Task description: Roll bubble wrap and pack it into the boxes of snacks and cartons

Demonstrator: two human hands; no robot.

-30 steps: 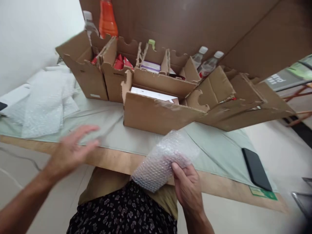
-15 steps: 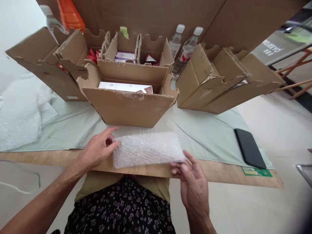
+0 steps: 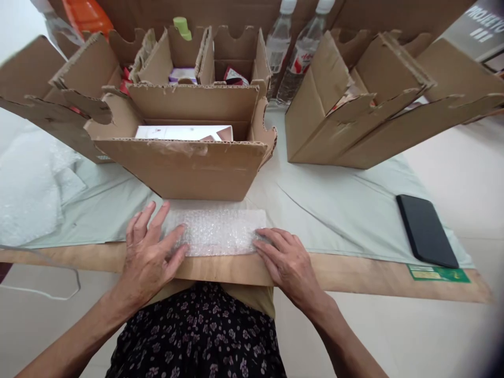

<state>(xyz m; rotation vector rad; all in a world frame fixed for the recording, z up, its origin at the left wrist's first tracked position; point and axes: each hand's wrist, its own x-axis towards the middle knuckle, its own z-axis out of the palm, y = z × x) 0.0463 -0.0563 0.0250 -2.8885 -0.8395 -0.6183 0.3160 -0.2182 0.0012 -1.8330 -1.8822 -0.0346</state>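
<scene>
Between hands (image 3: 147,260), rectangular bubble wrap (image 3: 222,232)

A tall brown cardboard box (image 3: 185,170) blocks the way just behind the clear bubble-wrap piece (image 3: 220,233). Right of the box, a narrow gap runs back to two clear plastic bottles with white caps (image 3: 278,50), with angled brown cardboard bins (image 3: 326,136) walling its other side. Nearer, the pale green cloth (image 3: 334,210) lies open sideways to a flat black phone (image 3: 427,231); leftward, heaped bubble-wrap sheets (image 3: 27,194) obstruct.

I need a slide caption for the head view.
Left hand and right hand touch bubble wrap before an open cardboard box.
</scene>
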